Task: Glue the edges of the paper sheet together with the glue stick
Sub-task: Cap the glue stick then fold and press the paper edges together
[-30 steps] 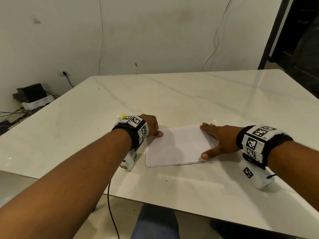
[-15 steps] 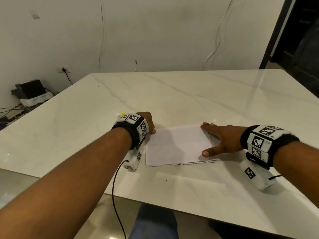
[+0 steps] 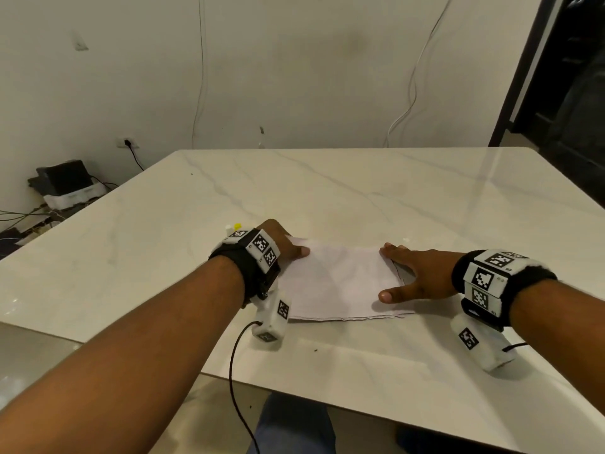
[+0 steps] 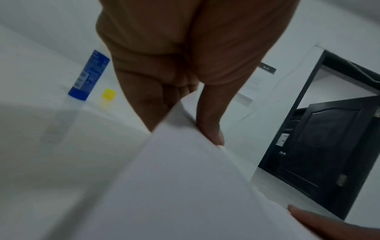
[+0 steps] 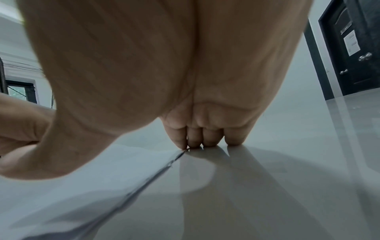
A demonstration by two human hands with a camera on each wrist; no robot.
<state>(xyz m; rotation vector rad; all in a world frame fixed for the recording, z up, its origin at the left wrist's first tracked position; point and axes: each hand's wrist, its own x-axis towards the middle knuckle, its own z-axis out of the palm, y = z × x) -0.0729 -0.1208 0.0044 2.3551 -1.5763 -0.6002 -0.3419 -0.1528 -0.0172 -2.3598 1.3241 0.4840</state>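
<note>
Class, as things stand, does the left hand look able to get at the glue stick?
Probably yes. The glue stick stands just beyond the left hand, with bare table between. But that hand is pinching the paper, so it would have to let go first.

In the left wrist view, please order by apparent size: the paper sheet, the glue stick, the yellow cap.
1. paper sheet, largest, though it lies nearest the camera
2. glue stick
3. yellow cap, smallest

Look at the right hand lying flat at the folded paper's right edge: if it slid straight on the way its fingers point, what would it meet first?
Probably nothing: beyond the right hand, bare white marble table runs to the far edge.
</note>
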